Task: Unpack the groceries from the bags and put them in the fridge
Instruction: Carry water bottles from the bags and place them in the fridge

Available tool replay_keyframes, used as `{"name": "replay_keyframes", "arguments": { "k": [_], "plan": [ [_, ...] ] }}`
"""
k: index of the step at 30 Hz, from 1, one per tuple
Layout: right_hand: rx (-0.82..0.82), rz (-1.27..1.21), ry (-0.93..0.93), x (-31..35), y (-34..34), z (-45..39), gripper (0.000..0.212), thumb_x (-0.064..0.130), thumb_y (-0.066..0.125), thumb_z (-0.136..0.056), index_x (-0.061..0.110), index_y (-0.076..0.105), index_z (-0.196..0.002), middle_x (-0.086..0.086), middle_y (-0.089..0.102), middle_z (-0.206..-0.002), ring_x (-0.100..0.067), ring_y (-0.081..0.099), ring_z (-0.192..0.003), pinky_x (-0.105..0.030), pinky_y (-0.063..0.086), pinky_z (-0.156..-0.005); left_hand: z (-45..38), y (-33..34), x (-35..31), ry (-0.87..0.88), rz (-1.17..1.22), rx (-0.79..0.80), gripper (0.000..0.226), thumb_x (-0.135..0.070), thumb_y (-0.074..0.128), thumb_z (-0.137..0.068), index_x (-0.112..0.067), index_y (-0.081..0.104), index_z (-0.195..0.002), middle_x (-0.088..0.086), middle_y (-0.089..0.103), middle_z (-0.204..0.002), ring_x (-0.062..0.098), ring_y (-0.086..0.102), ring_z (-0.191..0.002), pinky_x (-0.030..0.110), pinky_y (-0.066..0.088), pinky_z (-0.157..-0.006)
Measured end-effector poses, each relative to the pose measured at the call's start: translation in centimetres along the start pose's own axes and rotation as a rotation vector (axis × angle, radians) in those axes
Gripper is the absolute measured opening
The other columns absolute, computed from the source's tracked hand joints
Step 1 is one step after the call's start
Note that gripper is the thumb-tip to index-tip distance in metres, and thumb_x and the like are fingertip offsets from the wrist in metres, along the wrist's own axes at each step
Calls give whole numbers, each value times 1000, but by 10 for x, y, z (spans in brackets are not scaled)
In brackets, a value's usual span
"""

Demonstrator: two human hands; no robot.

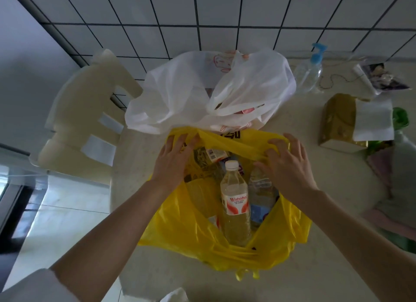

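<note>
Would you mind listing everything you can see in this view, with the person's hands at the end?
yellow bag: one, yellow, open on the table's near part.
water bottles: two, clear, white-capped one with red-and-white label, other beside it with blue label, upright in the yellow bag.
packets: a few, partly hidden, at the yellow bag's far side.
white bag: one, white with red print, behind the yellow bag.
pump bottle: one, clear with blue top, far right.
gold box: one, gold, right.
table: one, cream.
chair: one, cream, left of the table.
left hand: holds the yellow bag's far rim.
right hand: grips the same rim.
</note>
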State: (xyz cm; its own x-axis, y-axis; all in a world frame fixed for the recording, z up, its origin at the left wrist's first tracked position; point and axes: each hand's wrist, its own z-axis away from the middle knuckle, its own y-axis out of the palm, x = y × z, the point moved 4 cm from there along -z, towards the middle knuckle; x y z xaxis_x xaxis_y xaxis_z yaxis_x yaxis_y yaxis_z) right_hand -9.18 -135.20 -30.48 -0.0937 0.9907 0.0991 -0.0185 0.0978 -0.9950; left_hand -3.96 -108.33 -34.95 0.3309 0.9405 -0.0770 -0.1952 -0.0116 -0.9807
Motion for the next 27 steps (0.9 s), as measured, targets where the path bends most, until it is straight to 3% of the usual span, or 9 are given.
{"name": "replay_keyframes", "arguments": {
  "k": [6, 9, 12, 15, 17, 22, 27],
  "plan": [
    [-50, -128, -45, -14, 8, 4, 42, 49, 51, -90, 13, 71, -100, -4, 66, -110, -34, 48, -120, -51, 44, -97, -8, -4, -6, 6, 82, -49, 80, -25, 62, -91, -24, 13, -154, 9, 21, -157, 40, 14, -144, 49, 22, -117],
    [-153, -231, -64, -23, 5, 9, 37, 37, 44, -93, 12, 71, -98, -7, 69, -100, -34, 59, -104, -46, 49, -87, -7, -3, -12, 17, 118, -53, 76, -27, 58, -93, -24, 13, -153, 11, 23, -156, 40, 15, -143, 49, 23, -117],
    [-259, -361, 37, -44, -9, 6, 30, 25, 43, -94, 6, 65, -97, -12, 66, -89, -33, 58, -86, -40, 51, -66, -5, -1, -14, 65, 74, -91, 82, -27, 62, -89, -31, 8, -151, 11, 33, -149, 40, 27, -138, 48, 28, -114],
    [-272, -458, 172, -61, -16, -11, 18, 18, 47, -98, 7, 52, -112, -10, 60, -96, -25, 51, -89, -35, 44, -67, -11, 3, -14, 38, 51, -90, 79, -29, 60, -91, -32, 8, -150, 12, 38, -145, 39, 33, -133, 49, 28, -113],
    [-226, -484, 211, -72, -10, -27, 19, 12, 51, -96, 8, 47, -114, -7, 55, -96, -22, 50, -87, -33, 41, -69, -16, 5, -16, 23, 53, -97, 75, -32, 56, -93, -33, 7, -150, 12, 41, -142, 38, 36, -129, 48, 29, -111],
    [-68, -488, 218, -106, 20, -49, 4, 3, 55, -89, 7, 54, -88, -7, 55, -88, -31, 55, -79, -31, 37, -67, -24, 15, -11, -105, 145, -4, 68, -45, 40, -98, -38, -1, -152, 8, 35, -149, 32, 33, -136, 45, 28, -107],
    [163, -465, 176, -105, 52, -35, 17, 21, 51, -80, 17, 63, -90, -13, 60, -85, -32, 59, -82, -36, 45, -71, -17, 27, 8, -262, 281, 106, 62, -61, 37, -94, -44, 15, -149, -7, 44, -147, 17, 37, -138, 55, 12, -112]
  ]
}}
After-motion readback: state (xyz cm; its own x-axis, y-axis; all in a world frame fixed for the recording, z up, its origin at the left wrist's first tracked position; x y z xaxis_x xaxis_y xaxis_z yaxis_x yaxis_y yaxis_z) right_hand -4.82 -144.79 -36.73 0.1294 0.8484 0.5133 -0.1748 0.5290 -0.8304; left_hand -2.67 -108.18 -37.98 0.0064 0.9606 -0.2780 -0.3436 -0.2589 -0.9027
